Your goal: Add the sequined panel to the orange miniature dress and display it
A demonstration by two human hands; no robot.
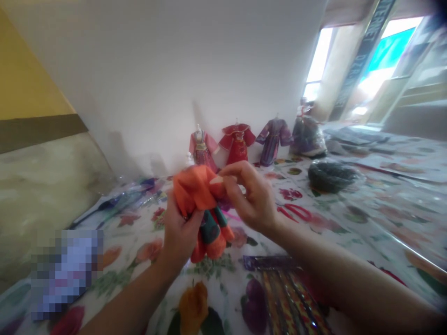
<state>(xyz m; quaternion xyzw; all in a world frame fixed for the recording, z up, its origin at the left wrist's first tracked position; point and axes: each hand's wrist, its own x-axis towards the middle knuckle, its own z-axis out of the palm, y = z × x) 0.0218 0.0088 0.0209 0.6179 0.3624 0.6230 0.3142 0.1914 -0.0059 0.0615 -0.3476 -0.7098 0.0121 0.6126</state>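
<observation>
A small doll dress point(196, 188) with an orange top and a green and orange skirt is held up in the middle of the view. My left hand point(179, 232) is closed round its left side, below the orange top. At the right edge of the orange cloth, my right hand point(249, 195) is closed in a pinch, with a small pale tip showing at its fingers. Behind stand little dressed forms: a pink one point(202, 148), a red one point(237, 143) and a purple one point(275, 139).
Red-handled scissors point(296, 212) lie right of my hands on the flowered tablecloth point(136, 279). A wrapped dark bundle point(331, 176) and a plastic-covered doll point(307, 135) are at the right. Patterned strips point(289, 298) lie in front; a pixelated item point(70, 274) is at left.
</observation>
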